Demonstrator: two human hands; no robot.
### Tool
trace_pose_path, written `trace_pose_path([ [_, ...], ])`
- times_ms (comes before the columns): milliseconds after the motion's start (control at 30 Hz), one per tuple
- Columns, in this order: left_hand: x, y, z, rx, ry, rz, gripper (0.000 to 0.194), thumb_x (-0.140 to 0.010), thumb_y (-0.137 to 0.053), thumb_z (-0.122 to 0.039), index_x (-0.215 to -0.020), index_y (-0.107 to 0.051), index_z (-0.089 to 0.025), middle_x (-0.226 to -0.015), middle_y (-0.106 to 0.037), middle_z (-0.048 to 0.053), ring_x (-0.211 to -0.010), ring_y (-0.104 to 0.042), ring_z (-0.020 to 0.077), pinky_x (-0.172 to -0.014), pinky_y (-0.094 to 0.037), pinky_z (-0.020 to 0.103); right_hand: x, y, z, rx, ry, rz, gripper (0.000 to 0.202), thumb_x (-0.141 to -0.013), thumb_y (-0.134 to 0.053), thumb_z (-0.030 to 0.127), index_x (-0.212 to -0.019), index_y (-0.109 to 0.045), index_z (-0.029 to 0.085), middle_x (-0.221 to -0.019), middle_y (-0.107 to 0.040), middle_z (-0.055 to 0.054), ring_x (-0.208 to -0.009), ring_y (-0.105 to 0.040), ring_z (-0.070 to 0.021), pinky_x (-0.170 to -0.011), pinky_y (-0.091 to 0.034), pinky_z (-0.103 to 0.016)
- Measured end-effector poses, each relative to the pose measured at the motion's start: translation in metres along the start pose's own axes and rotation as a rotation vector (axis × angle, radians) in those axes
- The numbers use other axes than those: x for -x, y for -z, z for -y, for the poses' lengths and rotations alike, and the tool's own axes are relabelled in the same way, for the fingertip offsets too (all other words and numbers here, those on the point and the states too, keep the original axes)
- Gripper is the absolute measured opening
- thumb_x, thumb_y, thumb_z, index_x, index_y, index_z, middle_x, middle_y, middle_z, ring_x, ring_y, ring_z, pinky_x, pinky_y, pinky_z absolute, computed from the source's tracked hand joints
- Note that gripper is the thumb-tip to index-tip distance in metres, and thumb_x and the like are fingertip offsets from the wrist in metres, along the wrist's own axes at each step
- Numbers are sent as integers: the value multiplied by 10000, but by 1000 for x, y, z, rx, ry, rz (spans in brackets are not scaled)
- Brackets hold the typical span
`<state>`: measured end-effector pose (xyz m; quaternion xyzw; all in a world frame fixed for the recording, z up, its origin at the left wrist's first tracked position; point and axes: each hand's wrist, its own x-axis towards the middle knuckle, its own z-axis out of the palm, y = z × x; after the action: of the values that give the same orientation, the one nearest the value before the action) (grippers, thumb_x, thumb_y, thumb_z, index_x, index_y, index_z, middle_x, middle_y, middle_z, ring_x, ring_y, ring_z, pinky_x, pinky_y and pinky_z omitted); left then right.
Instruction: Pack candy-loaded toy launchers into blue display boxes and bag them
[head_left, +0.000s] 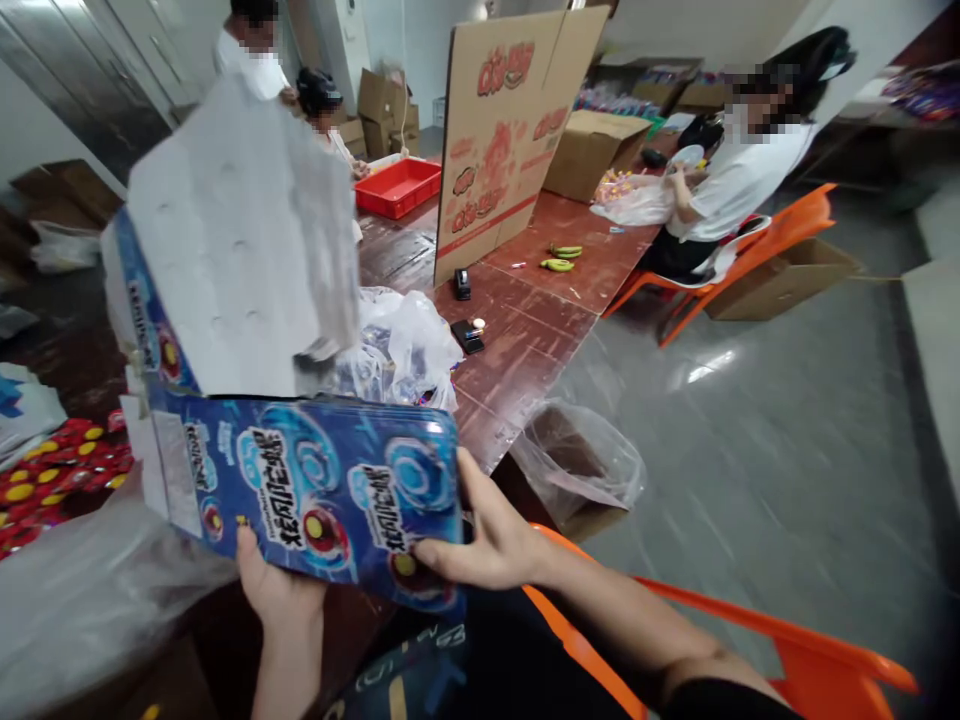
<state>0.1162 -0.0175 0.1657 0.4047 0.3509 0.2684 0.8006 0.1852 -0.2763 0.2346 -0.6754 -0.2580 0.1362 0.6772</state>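
A stack of blue printed cardboard sheets (315, 490), with round toy pictures and black lettering on it, is held up in front of me. A raised panel (247, 260), plain white on the side facing me, stands up from its far edge and is partly blurred. My left hand (281, 590) supports the cardboard from below, with its thumb at the lower edge. At the right end, my right hand (487, 530) grips the cardboard, thumb on the front and fingers around the edge.
A clear plastic bag (405, 340) lies on the dark red table (525, 350) beyond the cardboard. Red packets (60, 470) are at the left. Farther off are an upright carton (502, 140), a red tray (399, 188) and seated people. An orange chair (825, 650) is at lower right.
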Motion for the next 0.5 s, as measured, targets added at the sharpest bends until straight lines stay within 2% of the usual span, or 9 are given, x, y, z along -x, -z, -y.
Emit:
trace_pose_path([
  [100, 14, -16, 19, 21, 88, 104, 585, -888, -761, -655, -1389, -772, -355, -1406, -788, -25, -1553, -568, 280, -1340, -462, 441, 54, 27, -15, -161, -119, -174, 905, -824, -890, 514, -1565, -462, 218, -1541, -645, -165, -1400, -674, -313, -1184, -578, -452],
  [167, 21, -34, 37, 31, 178, 207, 631, -876, -811, -589, -1436, -742, -308, -1400, -790, 29, -1491, -628, 308, -1308, -499, 478, 92, 43, -27, -224, -278, -397, 990, -711, -962, 539, -1546, -518, 246, -1488, -692, -162, -1361, -704, -363, -1158, -605, -511],
  [233, 27, -61, 60, 31, 272, 303, 651, -857, -870, -508, -1447, -728, -270, -1388, -792, 62, -1394, -701, 323, -1272, -536, 502, 125, 59, -39, -250, -411, -651, 1069, -596, -1000, 578, -1533, -571, 294, -1391, -754, -141, -1284, -742, -411, -1114, -629, -572],
  [300, 34, -94, 85, 24, 327, 384, 663, -808, -937, -451, -1407, -741, -246, -1343, -809, 73, -1296, -757, 320, -1241, -565, 497, 149, 76, -51, -242, -467, -837, 1065, -578, -964, 641, -1539, -592, 370, -1311, -791, -120, -1238, -761, -447, -1090, -631, -633],
  [400, 41, -155, 125, -14, 400, 559, 641, -721, -1012, -467, -1259, -793, -195, -1205, -844, 107, -1196, -795, 353, -1196, -596, 520, 166, 104, -72, -232, -466, -970, 1000, -676, -819, 715, -1605, -517, 500, -1273, -797, -127, -1203, -769, -464, -1065, -617, -706],
  [500, 44, -224, 170, -78, 456, 724, 656, -672, -1045, -495, -1171, -808, -141, -1135, -844, 163, -1164, -797, 411, -1152, -607, 582, 168, 139, -102, -311, -473, -1082, 1029, -723, -745, 650, -1684, -406, 510, -1334, -773, -137, -1191, -771, -458, -1099, -591, -770],
])
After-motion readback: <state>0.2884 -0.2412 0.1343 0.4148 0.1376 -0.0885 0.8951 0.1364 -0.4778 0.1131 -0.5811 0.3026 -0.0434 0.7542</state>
